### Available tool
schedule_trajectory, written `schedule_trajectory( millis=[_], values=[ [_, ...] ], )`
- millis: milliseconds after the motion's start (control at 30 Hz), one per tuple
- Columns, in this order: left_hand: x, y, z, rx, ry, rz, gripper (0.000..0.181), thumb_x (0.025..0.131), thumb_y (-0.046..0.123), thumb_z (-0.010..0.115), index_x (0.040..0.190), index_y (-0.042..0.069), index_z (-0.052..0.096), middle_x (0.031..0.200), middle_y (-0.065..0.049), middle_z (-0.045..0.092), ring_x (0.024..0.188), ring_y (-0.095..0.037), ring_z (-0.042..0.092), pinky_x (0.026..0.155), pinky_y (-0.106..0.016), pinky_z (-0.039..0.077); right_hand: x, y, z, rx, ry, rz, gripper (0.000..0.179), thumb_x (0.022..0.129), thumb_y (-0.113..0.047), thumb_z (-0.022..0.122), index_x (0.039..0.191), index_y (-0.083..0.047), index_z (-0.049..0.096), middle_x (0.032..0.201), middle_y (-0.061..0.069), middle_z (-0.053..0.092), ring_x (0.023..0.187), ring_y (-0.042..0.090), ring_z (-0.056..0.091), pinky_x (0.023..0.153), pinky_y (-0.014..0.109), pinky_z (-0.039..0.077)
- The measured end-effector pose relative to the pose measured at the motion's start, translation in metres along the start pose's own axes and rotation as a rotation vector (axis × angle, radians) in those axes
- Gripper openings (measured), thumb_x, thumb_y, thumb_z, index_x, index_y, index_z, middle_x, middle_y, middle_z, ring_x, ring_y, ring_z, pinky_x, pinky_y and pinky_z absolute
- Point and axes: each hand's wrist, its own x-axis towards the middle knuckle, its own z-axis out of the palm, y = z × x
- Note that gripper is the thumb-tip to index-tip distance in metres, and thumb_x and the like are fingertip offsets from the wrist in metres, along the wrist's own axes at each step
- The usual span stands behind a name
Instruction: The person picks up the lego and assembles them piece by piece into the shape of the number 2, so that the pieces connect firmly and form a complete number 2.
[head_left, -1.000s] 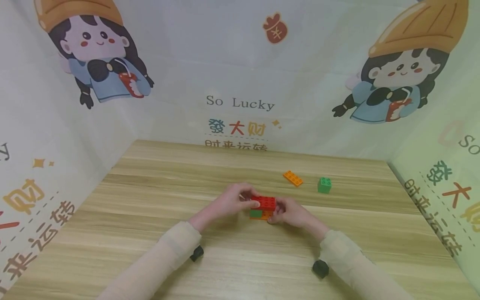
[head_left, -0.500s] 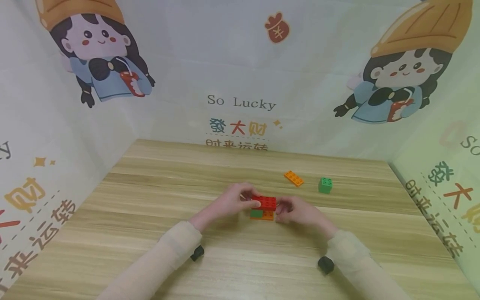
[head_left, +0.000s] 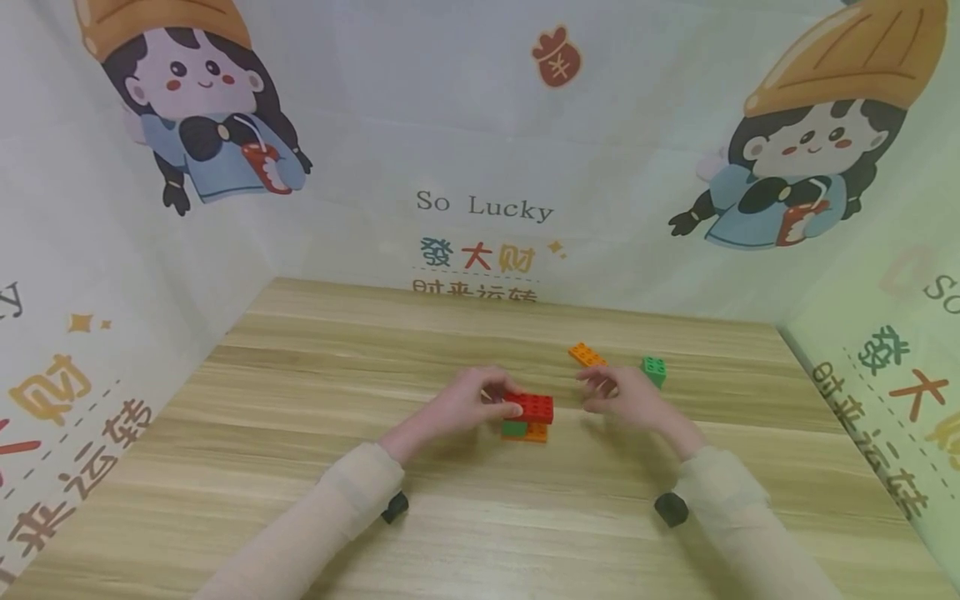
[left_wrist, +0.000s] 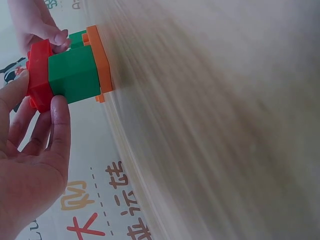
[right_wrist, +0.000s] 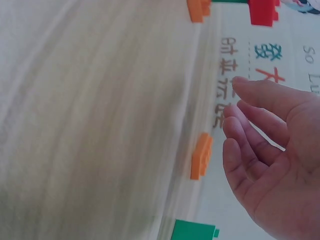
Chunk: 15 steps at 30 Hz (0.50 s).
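Observation:
A stack of toy building bricks stands on the table: an orange plate [head_left: 537, 432] at the bottom, a green brick [left_wrist: 75, 74] on its left part, a red brick [head_left: 536, 407] on top. My left hand [head_left: 467, 404] pinches the red brick's left end between thumb and fingers. To the right of the stack, my right hand [head_left: 626, 400] is in the air with loosely bent fingers and nothing in them. Nearest to it are a loose orange plate [head_left: 587, 355] and a loose green brick [head_left: 655, 370], partly hidden behind the hand in the head view.
The wooden table [head_left: 337, 350] is bounded at the back and sides by a printed cloth [head_left: 480, 125]. A black wrist device [head_left: 671, 509] sits by the right sleeve, and another black device [head_left: 395, 506] by the left sleeve.
My right hand has let go of the stack and moved right and back, towards the loose orange plate and green brick. My left hand has stayed on the red brick.

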Motion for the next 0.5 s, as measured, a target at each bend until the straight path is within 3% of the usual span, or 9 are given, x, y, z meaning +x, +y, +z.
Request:
schedule_trajectory(
  millis=[300,500],
  values=[
    [0.0,0.001,0.0,0.004,0.003,-0.003,0.021,0.089,0.019,0.073,0.109,0.013,0.071,0.099,0.0,0.069,0.088,-0.01,0.061,0.081,-0.022,0.056,-0.004,0.01,-0.013,0.053,0.132,-0.033,0.046,0.088,-0.008,0.072,0.131,0.002,0.057,0.119,0.024,0.065,0.098,0.03,0.062,0.077,0.029,0.053],
    [-0.002,0.003,-0.001,-0.006,0.003,-0.011,0.022,0.089,0.018,0.074,0.11,0.012,0.071,0.099,0.0,0.069,0.088,-0.01,0.06,0.081,-0.022,0.055,-0.007,0.015,-0.018,0.029,0.23,-0.02,0.052,0.087,-0.017,0.075,0.135,-0.005,0.056,0.134,0.021,0.059,0.113,0.039,0.055,0.092,0.053,0.049]
  ],
)
